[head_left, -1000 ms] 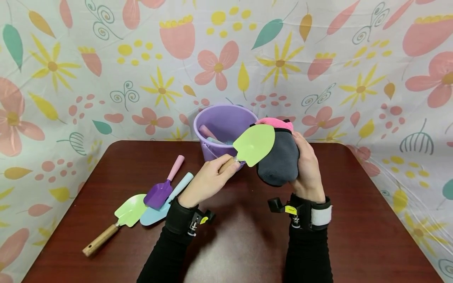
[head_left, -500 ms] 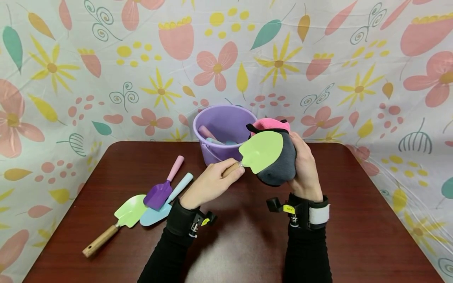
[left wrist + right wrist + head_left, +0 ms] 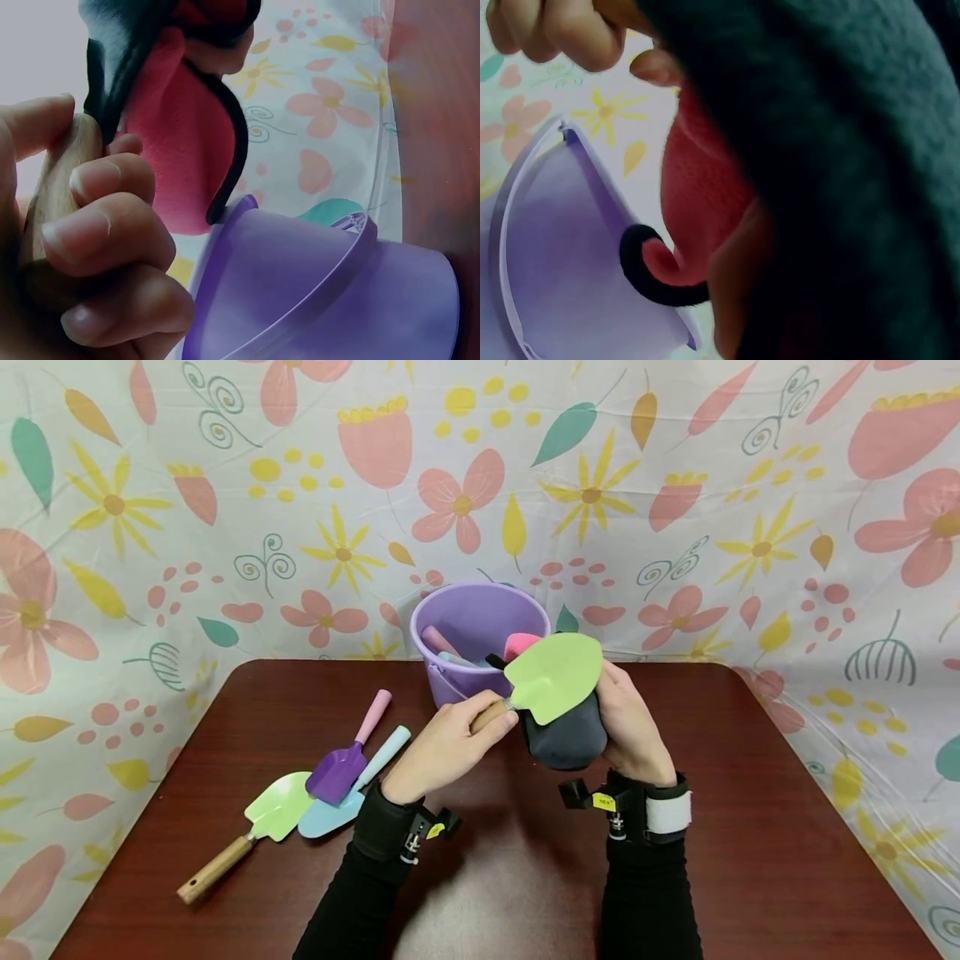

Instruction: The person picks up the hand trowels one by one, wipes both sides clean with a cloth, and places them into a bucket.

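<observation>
A floral cloth backdrop (image 3: pixel 480 510) rises behind a reddish-brown counter (image 3: pixel 750 827). On the counter's far side stands an upright purple bucket (image 3: pixel 448 689) with tool handles (image 3: pixel 438 641) inside. Before it, a person's hands work: the left hand (image 3: pixel 450 739), fingers curled, grips the wooden handle of a raised green trowel (image 3: pixel 558 677); the right hand (image 3: pixel 633 722) is closed around a grey-and-pink cloth (image 3: pixel 566 743) behind the blade. Toward the left lie a second green trowel (image 3: pixel 277 806), a light-blue trowel (image 3: pixel 330 814) and, overlapping it, a small purple shovel (image 3: pixel 333 775).
</observation>
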`<state>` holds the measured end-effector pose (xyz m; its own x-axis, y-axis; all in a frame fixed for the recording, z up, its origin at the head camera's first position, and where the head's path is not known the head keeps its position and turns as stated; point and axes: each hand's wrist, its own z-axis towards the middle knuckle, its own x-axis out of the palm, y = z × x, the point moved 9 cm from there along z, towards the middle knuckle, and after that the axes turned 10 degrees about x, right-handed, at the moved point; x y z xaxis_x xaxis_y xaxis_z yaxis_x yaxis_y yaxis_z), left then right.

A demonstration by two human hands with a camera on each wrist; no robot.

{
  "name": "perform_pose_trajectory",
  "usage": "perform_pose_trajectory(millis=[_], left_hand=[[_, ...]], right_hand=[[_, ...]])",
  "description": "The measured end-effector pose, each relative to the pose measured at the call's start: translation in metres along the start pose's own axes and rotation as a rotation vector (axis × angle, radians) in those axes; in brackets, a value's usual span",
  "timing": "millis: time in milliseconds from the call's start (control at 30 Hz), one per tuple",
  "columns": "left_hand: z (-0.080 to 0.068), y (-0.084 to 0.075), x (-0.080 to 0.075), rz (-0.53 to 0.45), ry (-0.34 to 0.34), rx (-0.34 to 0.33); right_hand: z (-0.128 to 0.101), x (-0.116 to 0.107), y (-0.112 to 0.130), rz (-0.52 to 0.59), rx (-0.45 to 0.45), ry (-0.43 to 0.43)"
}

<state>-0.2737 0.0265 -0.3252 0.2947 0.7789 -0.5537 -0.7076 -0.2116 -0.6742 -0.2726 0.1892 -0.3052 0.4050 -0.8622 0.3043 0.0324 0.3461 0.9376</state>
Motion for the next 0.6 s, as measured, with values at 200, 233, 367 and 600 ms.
perform_pose_trajectory(millis=[200, 233, 367, 600], left_hand=[[0.0, 0.001, -0.008, 0.021, -0.052, -0.011], [0.0, 0.002, -0.01, 0.018, -0.059, -0.013], [-0.001, 0.005, -0.016, -0.009, -0.09, -0.022], [-0.008, 0.014, -0.037, 0.017, -0.143, -0.065]], right_hand=[[-0.005, -0.003, -0.001, -0.11, 0.072, 0.02], [-0.006, -0.005, 0.0, -0.12, 0.081, 0.016], [-0.012, -0.015, 0.007, -0.161, 0.09, -0.021], [-0.02, -0.032, 0.013, -0.232, 0.129, -0.087]])
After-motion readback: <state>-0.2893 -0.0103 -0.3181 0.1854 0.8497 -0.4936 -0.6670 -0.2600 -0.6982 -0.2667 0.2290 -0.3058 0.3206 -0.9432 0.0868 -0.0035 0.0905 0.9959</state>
